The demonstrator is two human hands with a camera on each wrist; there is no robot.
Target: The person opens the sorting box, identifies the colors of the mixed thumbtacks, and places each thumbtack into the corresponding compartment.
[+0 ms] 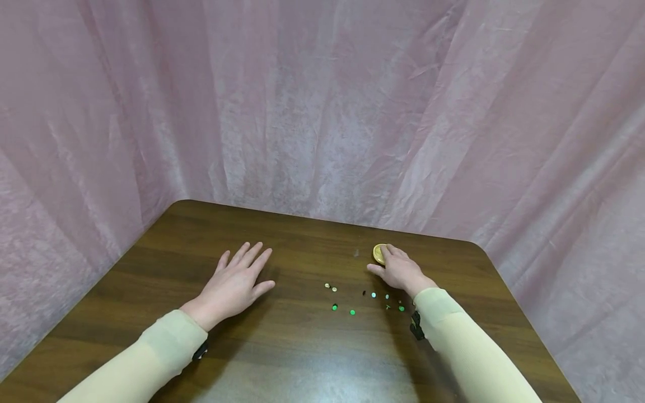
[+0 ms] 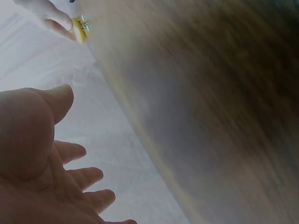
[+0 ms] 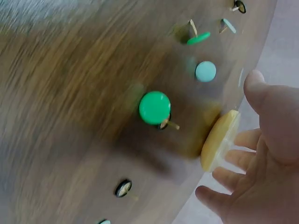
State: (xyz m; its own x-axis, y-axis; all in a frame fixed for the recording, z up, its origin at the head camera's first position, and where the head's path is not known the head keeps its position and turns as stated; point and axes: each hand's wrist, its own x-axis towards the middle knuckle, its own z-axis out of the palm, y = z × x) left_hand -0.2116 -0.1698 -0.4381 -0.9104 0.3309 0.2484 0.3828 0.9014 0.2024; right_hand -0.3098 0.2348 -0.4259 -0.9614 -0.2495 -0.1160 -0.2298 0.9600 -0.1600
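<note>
In the head view my left hand [image 1: 229, 288] is spread above the table's left half, palm down and holding nothing. My right hand [image 1: 403, 271] is at the right, its fingers over a round, gold-yellow, lid-like disc [image 1: 378, 254]. Seen from the right wrist, the fingers [image 3: 243, 158] lie fairly straight against the far side of this disc [image 3: 217, 142], and the thumb stands away from it. Several thumbtacks lie between the hands and below the right one, among them a green thumbtack [image 3: 154, 108], a pale blue one [image 3: 205, 71] and a black-rimmed one [image 3: 123, 188].
The brown wooden table [image 1: 282, 358] has rounded far corners. Behind it and at both sides hangs a pink curtain [image 1: 322, 112]. More small tacks, such as a green one [image 1: 353, 312] and a gold-coloured one [image 1: 327, 285], are scattered around the middle.
</note>
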